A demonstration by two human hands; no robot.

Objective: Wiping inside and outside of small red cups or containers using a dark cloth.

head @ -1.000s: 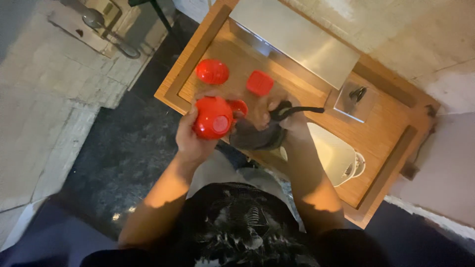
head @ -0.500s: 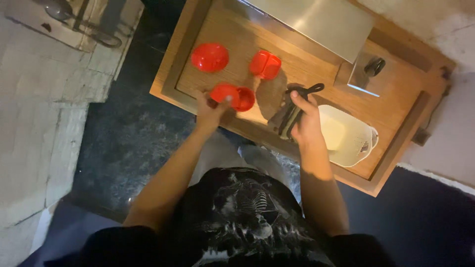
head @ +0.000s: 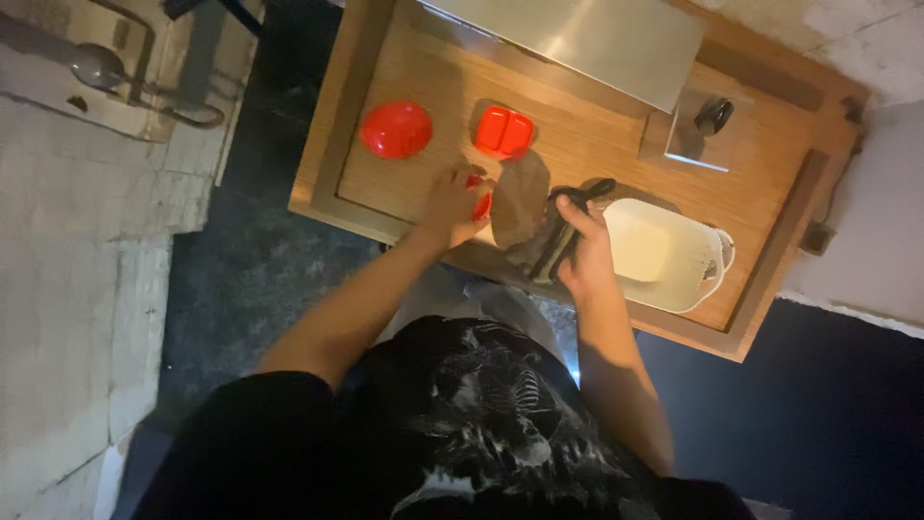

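My left hand [head: 445, 204] is curled around a small red cup [head: 479, 199] that rests on the wooden tabletop [head: 597, 144]; most of the cup is hidden by my fingers. My right hand [head: 584, 252] grips the black handle of a tool [head: 570, 214] near the table's front edge. A dull brownish-grey object [head: 520, 200] lies between the two hands, and I cannot tell what it is. A round red bowl [head: 397, 129] and a red two-part square dish [head: 505, 132] sit just beyond my left hand.
A white rectangular tub [head: 707, 274] stands right of my right hand. A metal sheet [head: 587, 34] lies along the table's far side, beside a small metal plate with a black knob [head: 710, 116]. Dark floor and pale stone lie to the left.
My left hand has brought the red cup down from chest height to the tabletop. My right hand has moved forward with the black-handled tool. The view has shifted closer to the table.
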